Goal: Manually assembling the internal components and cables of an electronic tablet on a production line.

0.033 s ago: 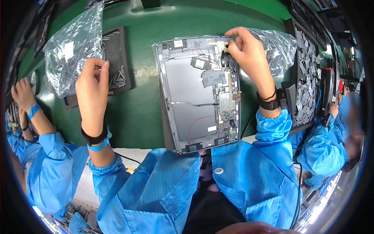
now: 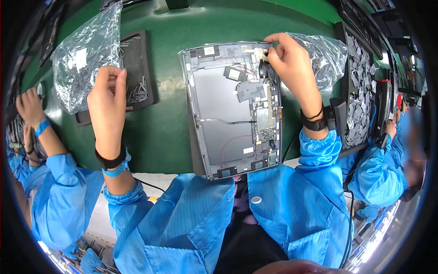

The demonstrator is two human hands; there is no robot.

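An opened tablet [image 2: 223,96] lies before me, its grey frame showing a circuit board [image 2: 263,119], thin wires and small speakers. At its far right corner is my right hand [image 2: 295,68], with a bent forefinger over the edge and the thumb on the inner side. Pale tape or film lies beside the thumb. My left hand [image 2: 106,93] is raised beside a dark tray [image 2: 137,68] of small grey strips [image 2: 138,92]. Its thumb and forefinger are pinched together; whatever they hold is too small to make out.
Clear plastic bags lie at the left [image 2: 86,59] and right [image 2: 326,57]. A black tray [image 2: 343,137] of grey pieces stands further right. A co-worker's hand [image 2: 31,109] is at the far left; another person sits at the right. Cables hang near my sleeves.
My left hand has shifted very slightly left and up, still pinched. The co-worker's hand at the far left has moved a little right. My right hand and the tablet stay almost still.
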